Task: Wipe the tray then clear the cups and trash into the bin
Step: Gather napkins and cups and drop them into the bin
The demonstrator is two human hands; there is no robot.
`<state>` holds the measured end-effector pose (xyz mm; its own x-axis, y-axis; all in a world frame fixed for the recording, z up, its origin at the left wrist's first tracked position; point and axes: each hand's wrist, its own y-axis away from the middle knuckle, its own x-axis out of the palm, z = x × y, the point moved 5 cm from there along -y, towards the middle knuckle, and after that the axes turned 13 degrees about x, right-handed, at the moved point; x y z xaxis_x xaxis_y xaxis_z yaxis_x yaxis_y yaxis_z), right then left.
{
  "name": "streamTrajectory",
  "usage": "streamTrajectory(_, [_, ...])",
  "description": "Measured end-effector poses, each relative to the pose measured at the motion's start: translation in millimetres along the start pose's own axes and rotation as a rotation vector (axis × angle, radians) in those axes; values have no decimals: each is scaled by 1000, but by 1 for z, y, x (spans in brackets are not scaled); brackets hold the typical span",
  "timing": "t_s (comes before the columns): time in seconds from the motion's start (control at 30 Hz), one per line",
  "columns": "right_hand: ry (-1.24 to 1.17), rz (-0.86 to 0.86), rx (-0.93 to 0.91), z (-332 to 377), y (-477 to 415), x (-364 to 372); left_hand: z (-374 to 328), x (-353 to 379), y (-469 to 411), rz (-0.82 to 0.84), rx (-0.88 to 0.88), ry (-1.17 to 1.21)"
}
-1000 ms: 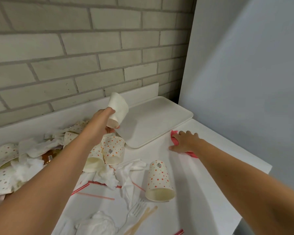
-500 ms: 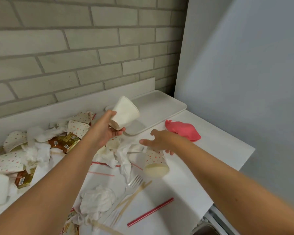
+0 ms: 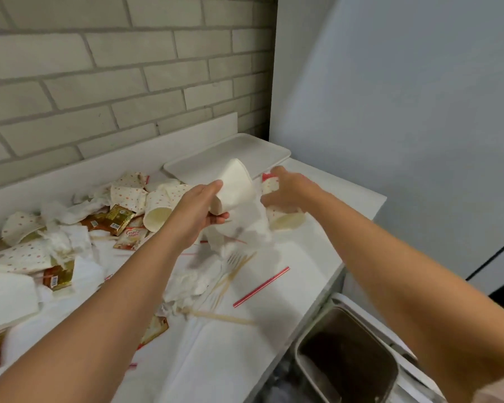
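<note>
Since earlier, moved right hand (image 3: pixel 287 189) onto dotted cup (image 3: pixel 285 221) near tray (image 3: pixel 246 152), fingers wrapped round it; gripping white cup (image 3: pixel 234 186) in left hand (image 3: pixel 198 212) beside tray.

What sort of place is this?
Probably a café or canteen clearing station: white counter littered with dotted paper cups, a white rectangular tray by the grey brick wall, a grey bin alongside.

A pale grey brick wall (image 3: pixel 99 68) runs behind a white surface (image 3: pixel 346 196) with a low white backsplash (image 3: pixel 122 162). To the right stands a smooth, plain grey-white wall (image 3: pixel 405 112) (evenly, softly lit), forming a corner.
</note>
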<state>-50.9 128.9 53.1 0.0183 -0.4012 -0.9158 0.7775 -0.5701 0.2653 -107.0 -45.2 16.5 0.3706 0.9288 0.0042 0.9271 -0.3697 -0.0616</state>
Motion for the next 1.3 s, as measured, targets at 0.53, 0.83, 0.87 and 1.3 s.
streamTrajectory(0.53, [-111,265,461,-213,89,53,64,188,138,631,-148,-344])
streamTrajectory(0.83, [-33,373,462,-256,87,132,155,199,175,685,-536,-429])
streamTrajectory(0.87, [17,387,430,-254,85,131,155,199,173,700,-508,-504])
streamTrajectory(1.3, [40,124,-253,-112,41,51,58,148,97,674,-197,-510])
